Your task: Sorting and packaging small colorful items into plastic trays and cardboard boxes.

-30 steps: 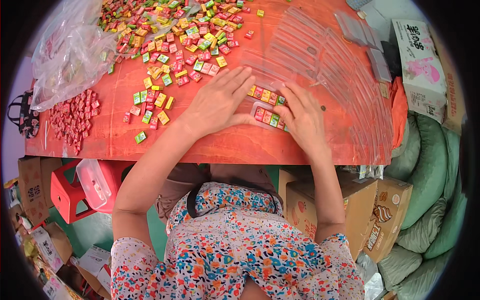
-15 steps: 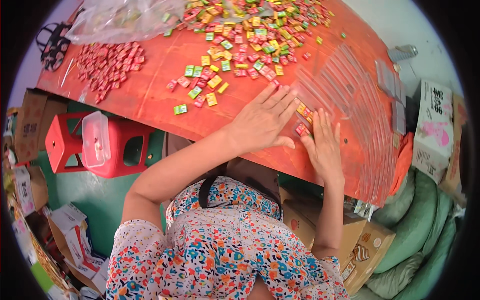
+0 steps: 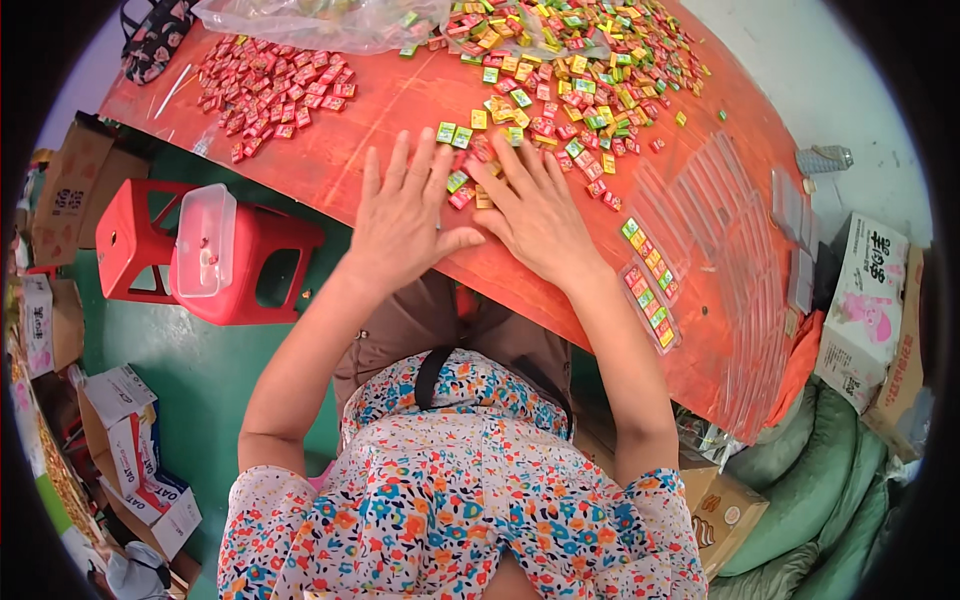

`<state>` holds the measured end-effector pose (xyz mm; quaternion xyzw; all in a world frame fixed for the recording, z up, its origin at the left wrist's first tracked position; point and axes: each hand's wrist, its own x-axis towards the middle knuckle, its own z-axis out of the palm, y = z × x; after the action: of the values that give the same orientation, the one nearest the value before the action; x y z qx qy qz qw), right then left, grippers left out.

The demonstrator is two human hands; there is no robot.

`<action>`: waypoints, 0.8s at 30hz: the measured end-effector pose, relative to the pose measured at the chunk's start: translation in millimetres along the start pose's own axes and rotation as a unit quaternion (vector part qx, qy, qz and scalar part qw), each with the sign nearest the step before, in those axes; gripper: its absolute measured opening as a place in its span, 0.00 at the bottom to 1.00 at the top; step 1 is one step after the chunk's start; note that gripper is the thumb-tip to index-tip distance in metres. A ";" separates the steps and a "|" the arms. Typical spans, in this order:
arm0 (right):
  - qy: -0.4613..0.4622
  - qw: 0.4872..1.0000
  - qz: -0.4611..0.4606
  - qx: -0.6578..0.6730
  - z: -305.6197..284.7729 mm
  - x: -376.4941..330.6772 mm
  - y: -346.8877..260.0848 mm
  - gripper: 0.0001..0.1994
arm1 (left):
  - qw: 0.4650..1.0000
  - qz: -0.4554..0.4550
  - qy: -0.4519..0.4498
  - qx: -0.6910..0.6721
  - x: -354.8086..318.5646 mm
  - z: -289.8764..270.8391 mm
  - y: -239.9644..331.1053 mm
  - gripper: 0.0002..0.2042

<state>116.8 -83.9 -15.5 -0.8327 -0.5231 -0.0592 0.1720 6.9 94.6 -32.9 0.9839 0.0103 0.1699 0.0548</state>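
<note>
My left hand (image 3: 398, 218) is spread over the front part of the red table (image 3: 310, 180), fingers apart and nothing in it. Close beside it, my right hand (image 3: 536, 217) is spread too, its fingers over a few small wrapped pieces (image 3: 461, 198) in red, green and yellow. Some of these pieces are partly hidden under the right fingers. To the right of that hand lie two narrow clear plastic trays, a farther one (image 3: 650, 258) and a nearer one (image 3: 649, 309), each bearing a row of the coloured pieces.
A large mixed heap of pieces (image 3: 590, 85) spreads at the back, near a clear plastic bag (image 3: 330, 22). A red heap (image 3: 275, 85) lies at left. Many clear trays (image 3: 745, 270) cover the right side. Red stools (image 3: 250, 250) stand left; cartons (image 3: 865, 310) sit right.
Both hands have moved left, away from the clear trays to the loose pieces. The two filled trays now show uncovered. The whole view has shifted somewhat.
</note>
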 end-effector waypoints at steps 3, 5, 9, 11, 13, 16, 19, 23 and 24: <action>-0.055 0.998 0.006 -0.019 -14.6 -37.2 -1.4 0.29 | 0.999 -0.016 0.004 -0.043 -8.5 1.7 23.0 0.51; -0.081 0.996 0.014 -0.032 -29.2 -57.2 3.9 0.27 | 0.997 -0.020 -0.002 -0.081 -8.2 3.3 42.6 0.52; 0.010 0.999 0.037 -0.005 -49.7 -66.9 11.1 0.22 | 0.991 -0.018 0.015 -0.134 -10.6 2.3 51.7 0.48; 0.038 0.997 0.060 0.009 -51.4 -67.0 16.2 0.21 | 0.984 -0.021 0.050 -0.168 -7.5 -4.3 41.9 0.40; 0.088 0.992 0.084 0.041 -50.3 -59.8 15.9 0.18 | 0.986 -0.012 0.056 -0.156 -7.1 -11.2 24.5 0.31; 0.081 0.991 0.100 0.036 -45.0 -50.0 3.8 0.16 | 0.973 0.027 0.068 -0.220 -7.8 -28.1 13.4 0.20; 0.057 0.995 0.083 0.003 -52.6 -47.9 -12.1 0.15 | 0.972 0.050 0.024 -0.230 -14.2 -39.9 20.4 0.16; 0.035 0.996 0.081 -0.014 -47.1 -60.6 -15.1 0.16 | 0.977 0.058 0.024 -0.206 -22.8 -37.0 27.6 0.16; 0.036 0.996 0.081 -0.012 -45.0 -63.2 -14.9 0.16 | 0.979 0.057 0.027 -0.194 -24.0 -34.4 28.8 0.16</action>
<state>79.1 -147.6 12.3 -0.8714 -0.4469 -0.0818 0.1848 -27.2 68.7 -5.5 0.9484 -0.0779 0.1982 0.2349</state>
